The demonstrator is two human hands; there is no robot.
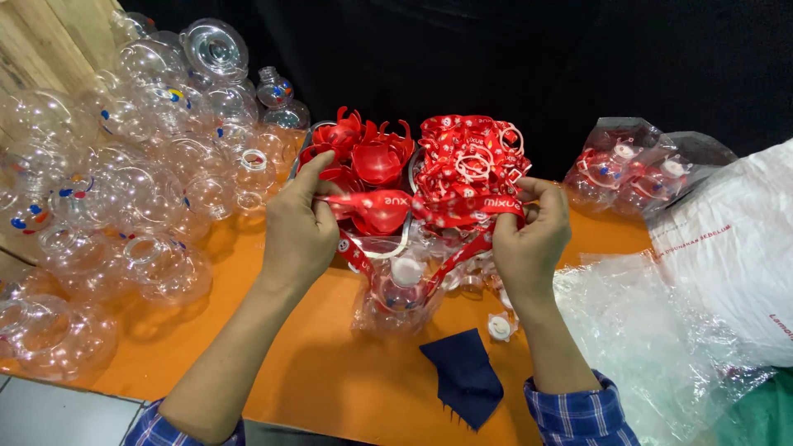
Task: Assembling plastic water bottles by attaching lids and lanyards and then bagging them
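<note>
My left hand (299, 231) and my right hand (529, 244) each pinch one end of a red printed strap (429, 204), stretched level between them over an orange table (330, 372). Below the strap sits a clear round plastic bottle (398, 289) with a white cap, partly wrapped in clear film, and the strap's loops hang down to it. Just behind the hands are red plastic lids (368, 153) on the left and a bundle of red straps with white rings (467, 157) on the right.
A heap of clear round bottles (124, 165) fills the table's left side. A dark blue cloth (464, 376) lies near the front edge. Bagged bottles (628, 169), a white plastic sack (735, 248) and crumpled clear film (652, 330) lie on the right.
</note>
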